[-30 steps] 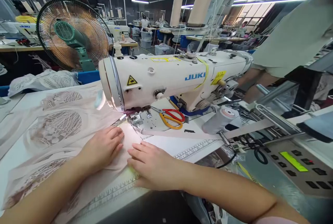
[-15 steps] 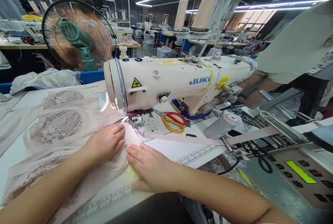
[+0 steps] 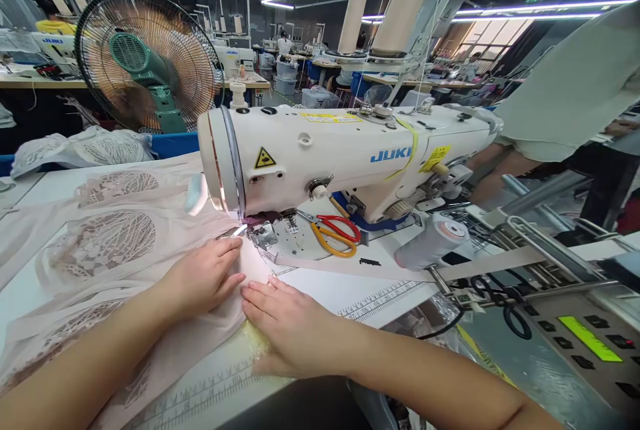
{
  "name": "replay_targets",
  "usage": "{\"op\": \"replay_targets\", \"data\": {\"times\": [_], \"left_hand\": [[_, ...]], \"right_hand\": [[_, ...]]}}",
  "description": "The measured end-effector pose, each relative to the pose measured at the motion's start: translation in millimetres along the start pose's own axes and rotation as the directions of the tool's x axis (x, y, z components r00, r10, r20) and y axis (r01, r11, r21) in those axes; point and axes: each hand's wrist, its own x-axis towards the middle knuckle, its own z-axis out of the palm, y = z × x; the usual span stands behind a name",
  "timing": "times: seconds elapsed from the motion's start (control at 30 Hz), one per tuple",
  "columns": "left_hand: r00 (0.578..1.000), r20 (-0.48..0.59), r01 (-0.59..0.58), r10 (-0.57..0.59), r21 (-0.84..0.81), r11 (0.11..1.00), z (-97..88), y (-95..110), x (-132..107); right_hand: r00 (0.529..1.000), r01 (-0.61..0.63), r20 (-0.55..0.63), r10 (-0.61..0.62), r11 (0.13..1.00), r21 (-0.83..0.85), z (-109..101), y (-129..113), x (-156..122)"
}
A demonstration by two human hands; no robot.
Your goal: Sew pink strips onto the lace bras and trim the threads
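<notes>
right hand [image 3: 287,327]: fingertips slid left, now just beside the left hand's little finger
left hand [image 3: 203,278]: crept slightly ahead
gap between hands: closed; the strip of pink fabric [image 3: 115,243] seen between them earlier is covered

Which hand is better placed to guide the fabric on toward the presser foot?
Left, probably: the left hand lies flat on the pink fabric, fingertips just short of the presser foot; the right hand rests farther back.

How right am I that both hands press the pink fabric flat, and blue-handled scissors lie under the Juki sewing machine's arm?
Nearly: the scissors have red and yellow handles, not blue, in the head view. Left hand and right hand do press the pink fabric.
</notes>
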Motion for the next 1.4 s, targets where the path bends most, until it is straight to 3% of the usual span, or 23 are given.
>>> {"op": "replay_targets", "data": {"times": [0.37, 1.03, 1.27, 1.4], "left_hand": [[0.995, 0.096, 0.011, -0.013, 0.021, 1.000, -0.4, 0.5, 6.4], [0.997, 0.050, -0.068, 0.065, 0.059, 0.996, 0.4, -6.3, 6.0], [0.994, 0.067, -0.087, 0.081, 0.094, 0.992, -4.4, -20.6, 15.4], [0.989, 0.037, -0.146, 0.144, 0.078, 0.986, -16.4, -2.7, 12.8]], "right_hand": [[1.000, -0.010, -0.020, 0.010, 1.000, 0.017, 1.6, 2.4, -1.1], [0.995, -0.035, -0.097, 0.035, 0.999, 0.000, 3.4, 4.1, 0.5], [0.975, -0.070, -0.213, 0.068, 0.998, 0.001, 10.4, 8.6, 10.6], [0.966, -0.070, -0.247, 0.075, 0.997, 0.027, 10.3, 9.8, 11.6]]}}
